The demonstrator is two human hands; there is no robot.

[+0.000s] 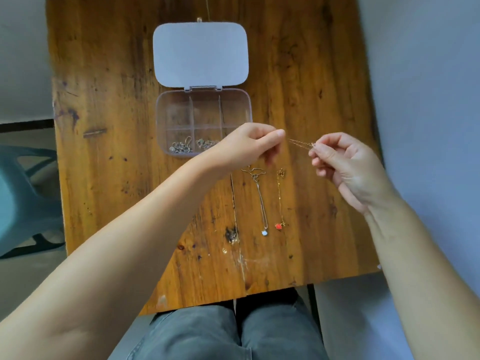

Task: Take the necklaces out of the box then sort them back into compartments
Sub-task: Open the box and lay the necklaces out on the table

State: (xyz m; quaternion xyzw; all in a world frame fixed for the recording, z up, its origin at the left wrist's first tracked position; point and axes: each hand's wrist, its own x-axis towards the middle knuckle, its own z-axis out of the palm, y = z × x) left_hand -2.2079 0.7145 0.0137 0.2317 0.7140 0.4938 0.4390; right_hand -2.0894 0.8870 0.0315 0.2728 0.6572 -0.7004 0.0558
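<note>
A clear plastic box (166,110) with several compartments lies open on the wooden table, its lid (200,54) folded back. Bunched silver necklaces lie in its near-left compartment (181,147) and near-middle compartment (205,143). My left hand (249,146) and my right hand (345,165) pinch the two ends of a thin gold chain (298,143), stretched between them above the table, right of the box. On the table below lie a silver necklace with a white pendant (261,201) and a gold necklace with a red pendant (280,201), side by side.
The wooden table (117,178) is small, with its near edge just above my knees. A teal plastic chair (23,198) stands at the left. A dark knot (231,235) marks the wood near the pendants. Pale floor shows on the right.
</note>
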